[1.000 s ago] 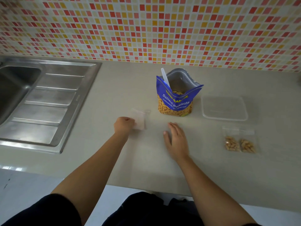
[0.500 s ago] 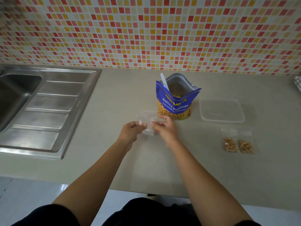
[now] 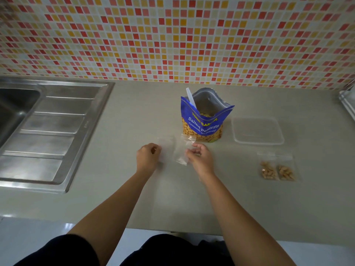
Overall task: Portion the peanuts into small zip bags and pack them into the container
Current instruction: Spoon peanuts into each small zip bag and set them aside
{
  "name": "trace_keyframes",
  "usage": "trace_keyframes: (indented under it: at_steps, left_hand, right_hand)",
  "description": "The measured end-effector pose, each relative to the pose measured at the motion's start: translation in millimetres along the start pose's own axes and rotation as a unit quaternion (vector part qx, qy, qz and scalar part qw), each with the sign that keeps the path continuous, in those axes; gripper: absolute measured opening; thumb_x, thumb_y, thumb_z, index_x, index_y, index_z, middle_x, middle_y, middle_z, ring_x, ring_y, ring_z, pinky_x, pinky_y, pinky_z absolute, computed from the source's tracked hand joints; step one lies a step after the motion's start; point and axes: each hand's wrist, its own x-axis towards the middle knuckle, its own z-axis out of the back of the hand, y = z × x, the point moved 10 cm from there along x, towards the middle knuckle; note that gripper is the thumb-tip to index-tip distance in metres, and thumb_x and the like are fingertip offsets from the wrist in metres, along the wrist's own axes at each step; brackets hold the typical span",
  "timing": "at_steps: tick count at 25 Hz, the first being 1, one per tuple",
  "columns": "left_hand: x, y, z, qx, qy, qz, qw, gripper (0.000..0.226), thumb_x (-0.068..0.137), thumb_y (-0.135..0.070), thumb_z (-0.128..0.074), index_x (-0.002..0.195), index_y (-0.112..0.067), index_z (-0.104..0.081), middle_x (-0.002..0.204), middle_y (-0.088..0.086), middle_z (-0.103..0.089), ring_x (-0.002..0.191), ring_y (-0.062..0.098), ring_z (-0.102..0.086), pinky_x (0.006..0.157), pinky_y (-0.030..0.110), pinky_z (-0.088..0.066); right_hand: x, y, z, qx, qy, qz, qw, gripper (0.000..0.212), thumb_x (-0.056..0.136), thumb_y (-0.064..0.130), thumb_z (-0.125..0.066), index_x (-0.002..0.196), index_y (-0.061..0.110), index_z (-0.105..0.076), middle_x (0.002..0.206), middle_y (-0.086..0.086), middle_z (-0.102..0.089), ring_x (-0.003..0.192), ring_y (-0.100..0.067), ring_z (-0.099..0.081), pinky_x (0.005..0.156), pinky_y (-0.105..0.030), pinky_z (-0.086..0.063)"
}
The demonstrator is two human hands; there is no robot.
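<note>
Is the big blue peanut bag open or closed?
Open. The blue peanut bag stands upright, its top spread wide so the silver inside shows, and a white spoon sticks out.

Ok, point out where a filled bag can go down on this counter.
Bare counter lies in front of both hands, and between the sink and the left hand. It is crowded around the peanut bag, the container and the filled zip bags.
</note>
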Motion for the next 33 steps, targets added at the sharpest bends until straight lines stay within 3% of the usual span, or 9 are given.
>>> trace_keyframes:
  at_steps: [4,6,9,15,19,25,27,30,33]
  left_hand:
    - [-1,-13,12,0.255,-0.083,-0.085,0.96,0.037,0.091,-0.034,-0.052,0.116,-0.009,-0.06,0.114,0.012,-0.061,0.106,0.032,-0.053,0.085,0.041,-0.044]
    - [-3,-35,16,0.145,-0.092,-0.134,0.976,0.039,0.09,-0.032,-0.055,0.121,-0.009,-0.057,0.121,0.01,-0.056,0.109,0.028,-0.053,0.091,0.039,-0.044]
    - [2,-58,-17,-0.117,0.113,-0.088,0.983,0.035,0.088,-0.022,-0.061,0.122,-0.014,-0.057,0.112,0.001,-0.061,0.098,0.014,-0.059,0.089,0.026,-0.045]
    - [-6,-61,-40,-0.238,0.212,0.01,0.948,0.022,0.08,-0.005,-0.07,0.099,-0.013,-0.063,0.076,0.002,-0.061,0.068,0.012,-0.058,0.06,0.019,-0.05]
    - [-27,-59,-63,-0.357,0.328,0.102,0.869,0.006,0.088,-0.012,-0.059,0.086,-0.012,-0.065,0.062,-0.005,-0.055,0.053,0.0,-0.05,0.049,0.01,-0.041]
    - [-50,-59,-78,-0.497,0.353,0.22,0.761,0.031,0.093,-0.014,-0.049,0.068,-0.011,-0.067,0.057,-0.004,-0.061,0.044,0.002,-0.052,0.039,0.009,-0.041]
    - [-49,-59,-75,-0.471,0.35,0.2,0.784,0.026,0.093,-0.011,-0.05,0.071,-0.009,-0.065,0.058,-0.002,-0.058,0.044,0.002,-0.051,0.041,0.008,-0.042]
    - [-35,-62,-59,-0.324,0.307,0.082,0.891,0.014,0.09,-0.005,-0.055,0.08,-0.004,-0.063,0.062,0.0,-0.056,0.049,0.003,-0.049,0.049,0.009,-0.043]
    - [-28,-70,-45,-0.205,0.275,-0.008,0.939,0.014,0.085,0.002,-0.056,0.077,-0.002,-0.065,0.062,0.003,-0.059,0.05,0.005,-0.05,0.051,0.012,-0.044]
  right_hand:
    - [-2,1,8,-0.017,0.007,0.002,1.0,0.015,0.082,0.014,-0.065,0.083,0.027,-0.057,0.083,0.002,-0.062,0.066,-0.01,-0.056,0.067,-0.028,-0.047]
    - [-3,9,7,-0.032,0.035,0.015,0.999,0.013,0.085,0.015,-0.063,0.082,0.027,-0.06,0.08,0.003,-0.063,0.068,-0.008,-0.056,0.068,-0.025,-0.047]
    - [-8,20,-2,-0.027,0.097,0.029,0.995,0.015,0.087,0.011,-0.061,0.086,0.026,-0.064,0.084,0.001,-0.065,0.071,-0.007,-0.057,0.071,-0.023,-0.048]
    - [-11,23,16,0.044,0.089,0.008,0.995,0.04,0.074,0.009,-0.076,0.108,0.018,-0.058,0.089,-0.002,-0.067,0.074,-0.009,-0.064,0.069,-0.021,-0.052]
    - [-10,29,32,0.032,0.092,0.021,0.995,0.054,0.076,0.006,-0.074,0.119,0.025,-0.048,0.084,-0.005,-0.069,0.07,-0.004,-0.066,0.069,-0.017,-0.051]
    - [-13,31,31,0.043,0.15,0.037,0.987,0.053,0.082,-0.001,-0.065,0.121,0.029,-0.043,0.082,0.006,-0.073,0.08,-0.001,-0.067,0.073,-0.016,-0.05]
    - [-16,24,33,0.122,0.155,0.004,0.98,0.051,0.081,-0.001,-0.064,0.119,0.027,-0.046,0.079,0.006,-0.073,0.077,-0.003,-0.067,0.067,-0.015,-0.05]
    - [-17,23,49,0.206,0.119,-0.008,0.971,0.055,0.064,0.017,-0.075,0.114,0.025,-0.052,0.078,0.005,-0.073,0.075,-0.004,-0.067,0.066,-0.016,-0.052]
    - [-15,21,64,0.169,0.058,0.003,0.984,0.047,0.073,0.008,-0.073,0.114,0.021,-0.053,0.073,0.003,-0.072,0.075,-0.009,-0.068,0.07,-0.019,-0.054]
